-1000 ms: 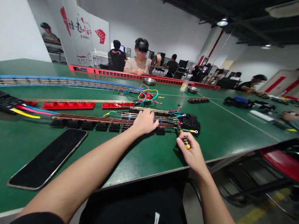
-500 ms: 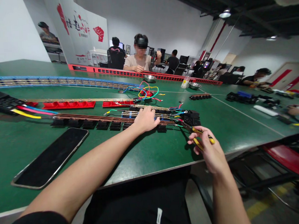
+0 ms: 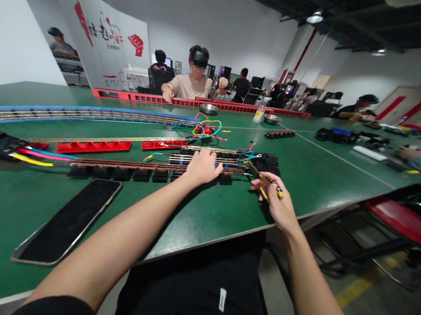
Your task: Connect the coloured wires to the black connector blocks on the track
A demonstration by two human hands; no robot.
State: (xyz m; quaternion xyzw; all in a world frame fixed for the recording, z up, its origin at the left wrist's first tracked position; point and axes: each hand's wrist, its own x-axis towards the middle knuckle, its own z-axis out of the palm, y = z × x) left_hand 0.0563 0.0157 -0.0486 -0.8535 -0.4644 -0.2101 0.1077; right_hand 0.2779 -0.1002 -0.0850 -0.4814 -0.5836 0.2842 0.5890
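My left hand (image 3: 204,167) lies over a bundle of brass-coloured rails on black and blue supports, a rail assembly (image 3: 175,165), gripping it from above with the thumb on the near side. In my right hand (image 3: 278,203) is a pair of pliers (image 3: 267,185) with yellow and black handles, the fingers round the grips. The dark jaws reach the wire ends at the right end of the assembly, close to a black end piece (image 3: 268,161). Short coloured wires (image 3: 249,155) with ring lugs stick out there. Whether the jaws pinch a wire is too small to tell.
A phone (image 3: 68,221) lies at the front left of the green table (image 3: 325,169). Behind are red supports (image 3: 94,146), a curved blue rail track (image 3: 86,112), looped wires (image 3: 208,128), a metal bowl (image 3: 209,108) and a bottle (image 3: 258,113). A person (image 3: 188,85) sits opposite.
My right hand and the pliers have moved left and slightly up, nearer the wire ends. My left hand stays on the rails. The person opposite has moved their arms apart.
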